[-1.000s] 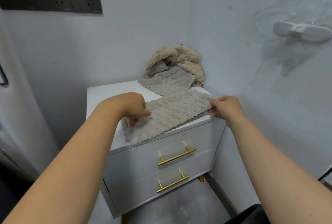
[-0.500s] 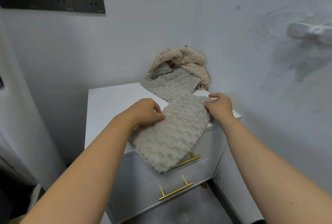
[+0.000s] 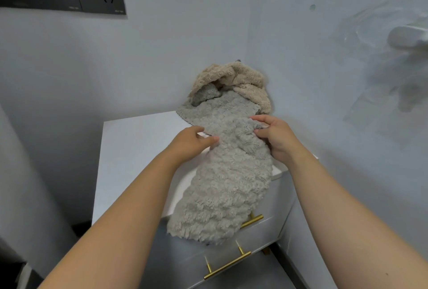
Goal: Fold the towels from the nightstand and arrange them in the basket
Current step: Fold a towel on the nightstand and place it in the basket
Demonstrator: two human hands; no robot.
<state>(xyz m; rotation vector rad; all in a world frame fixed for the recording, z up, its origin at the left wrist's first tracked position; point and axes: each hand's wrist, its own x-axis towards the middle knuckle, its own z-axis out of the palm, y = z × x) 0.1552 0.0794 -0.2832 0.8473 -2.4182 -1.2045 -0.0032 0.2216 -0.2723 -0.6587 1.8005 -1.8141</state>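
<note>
Pinched between curled fingers (image 3: pixel 209 139) of the left hand (image 3: pixel 192 142) and right hand (image 3: pixel 275 138): the upper edge of a grey towel (image 3: pixel 227 184), draped over the front of the white nightstand (image 3: pixel 129 149). Behind, heaped in the corner, a second grey towel (image 3: pixel 215 108) under a beige towel (image 3: pixel 238 78), seemingly touching the first.

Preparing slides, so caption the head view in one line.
Left hand and right hand grip a fluffy grey towel hanging off the white nightstand, a heap of crumpled towels behind.
</note>
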